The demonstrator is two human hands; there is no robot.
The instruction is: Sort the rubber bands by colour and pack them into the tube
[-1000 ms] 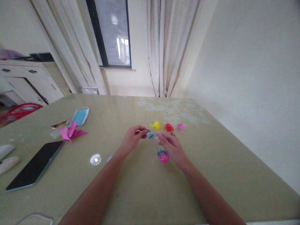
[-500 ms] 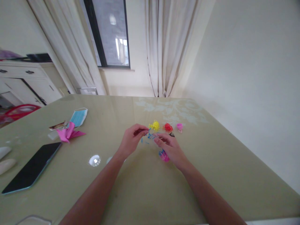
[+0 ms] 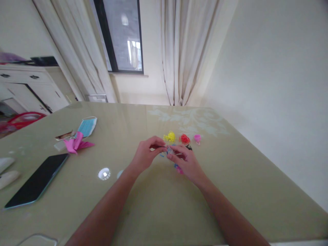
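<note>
My left hand (image 3: 147, 152) is closed in a pinch. Its fingertips meet a small clear, bluish piece (image 3: 170, 150) that my right hand (image 3: 186, 159) grips between thumb and fingers. The blue strand seen in my left fingers a moment ago is now mostly hidden. Just beyond the hands lie a heap of thin yellow strands (image 3: 169, 137) and a heap of red strands (image 3: 184, 138). Black strands (image 3: 189, 147) show behind my right hand. A blue and pink bundle (image 3: 179, 169) is partly covered by that hand. Short blue bits (image 3: 161, 155) lie under the fingertips.
A tiny pink cup (image 3: 197, 138) stands right of the heaps. On the left of the table (image 3: 153, 212) are a dark tablet (image 3: 37, 181), folded pink paper (image 3: 77, 144), a blue face mask (image 3: 87, 127) and a shiny round object (image 3: 104, 174). A wall borders the right side.
My left hand has moved slightly right, bringing its fingertips and the blue strand up against the clear piece in my right hand. The view has shifted a little.
</note>
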